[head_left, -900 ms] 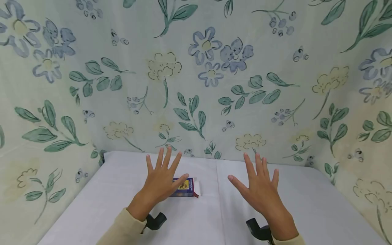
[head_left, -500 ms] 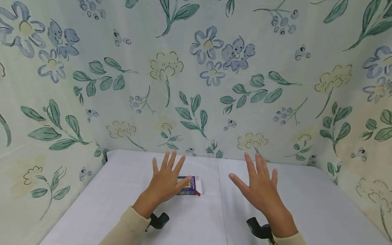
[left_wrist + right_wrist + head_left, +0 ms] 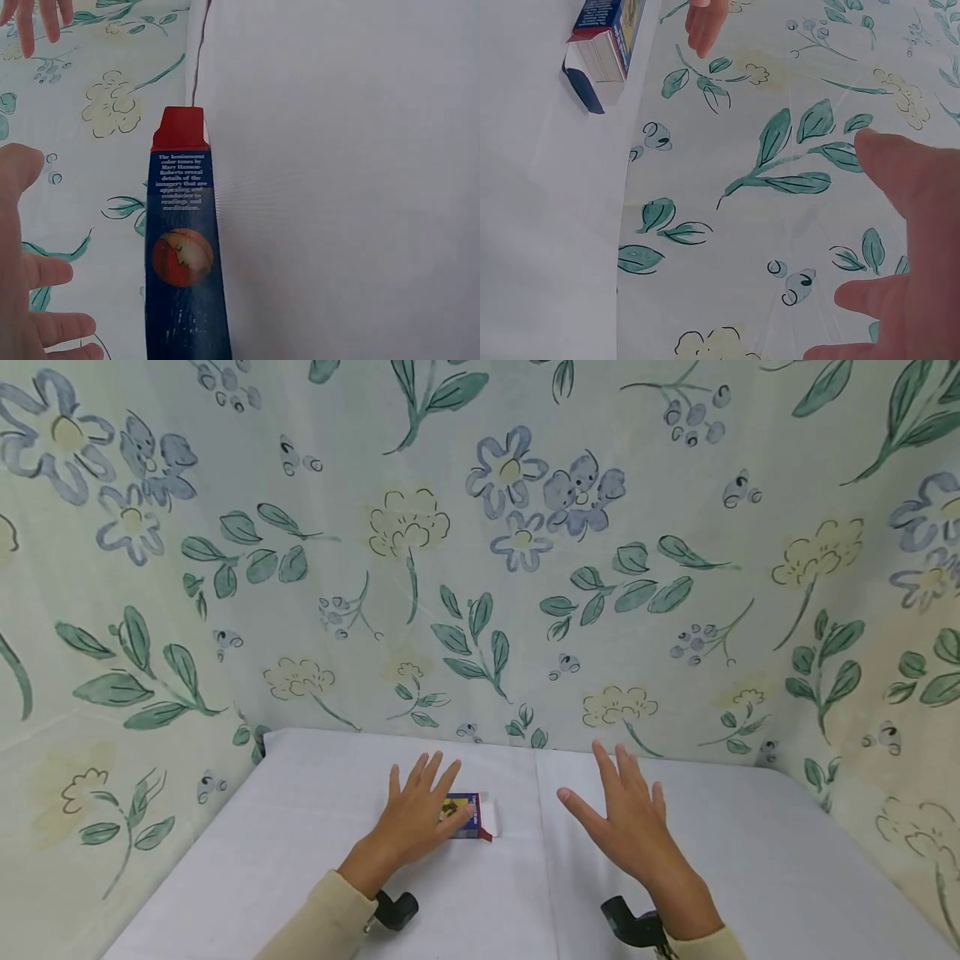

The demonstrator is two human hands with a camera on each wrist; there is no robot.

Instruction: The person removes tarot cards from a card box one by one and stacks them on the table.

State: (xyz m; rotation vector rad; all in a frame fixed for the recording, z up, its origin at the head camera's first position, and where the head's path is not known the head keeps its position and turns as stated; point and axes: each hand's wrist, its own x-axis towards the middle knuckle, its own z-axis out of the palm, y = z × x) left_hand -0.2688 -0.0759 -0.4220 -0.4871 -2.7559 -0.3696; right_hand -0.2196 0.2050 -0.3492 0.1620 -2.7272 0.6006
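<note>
A blue card box (image 3: 467,832) with red ends lies on the white-covered table, partly hidden behind my left hand (image 3: 412,822). That hand hovers over the box with its fingers spread. In the left wrist view the narrow side of the box (image 3: 187,285) shows white print, a round picture and a raised red flap (image 3: 182,127). From the right wrist, the other end is uncovered, with a pale stack of what look like cards (image 3: 604,56) inside and a dark flap (image 3: 583,88) hanging out. My right hand (image 3: 633,827) is held up to the right, fingers extended, holding nothing.
A floral curtain (image 3: 525,635) hangs behind the table (image 3: 495,902) and along both sides. A seam runs down the white cloth right of the box. Black camera mounts (image 3: 397,912) are strapped at both wrists.
My left hand has moved slightly right and lower, with its fingers tipping down over the box. The right hand has tilted a little and its fingers have drawn closer together. The box stays put.
</note>
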